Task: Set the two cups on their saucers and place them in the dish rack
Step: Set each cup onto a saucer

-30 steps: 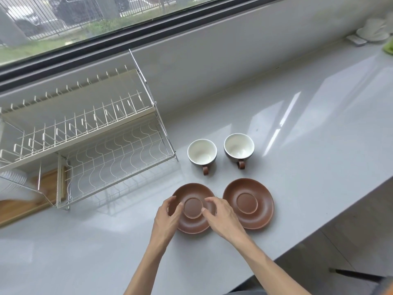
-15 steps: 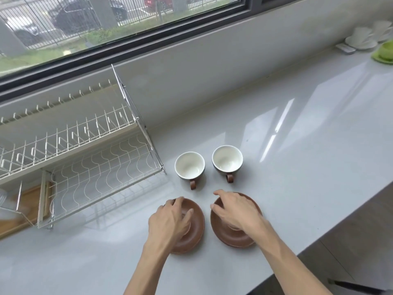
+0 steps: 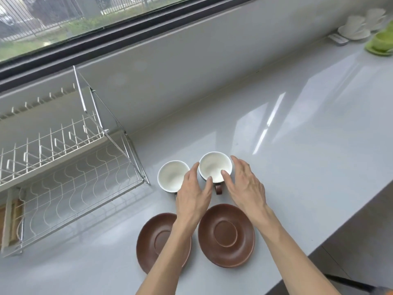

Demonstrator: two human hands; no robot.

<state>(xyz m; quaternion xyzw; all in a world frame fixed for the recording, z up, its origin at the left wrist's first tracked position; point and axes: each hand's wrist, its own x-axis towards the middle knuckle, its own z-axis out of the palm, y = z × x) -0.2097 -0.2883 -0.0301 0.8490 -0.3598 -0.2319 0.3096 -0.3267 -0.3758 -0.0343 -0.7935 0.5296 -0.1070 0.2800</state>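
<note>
Your left hand [image 3: 192, 200] and right hand [image 3: 246, 188], fingers spread and holding nothing, flank the right cup [image 3: 215, 166] to lift it onto the saucer [image 3: 226, 235] just below.

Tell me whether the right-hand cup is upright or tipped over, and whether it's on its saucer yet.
Upright: the right cup shows its round white inside, opening upward. Not on a saucer: it stands on the counter behind the bare right saucer.

Lighting: soft daylight from the window [image 3: 85, 22] across the top of the frame. Glare: pale streaks on the glossy counter [image 3: 297, 145], centre right. Shadows: faint. Image: wide-angle bowing at edges (window frame curves); upper corners slightly soft.
</note>
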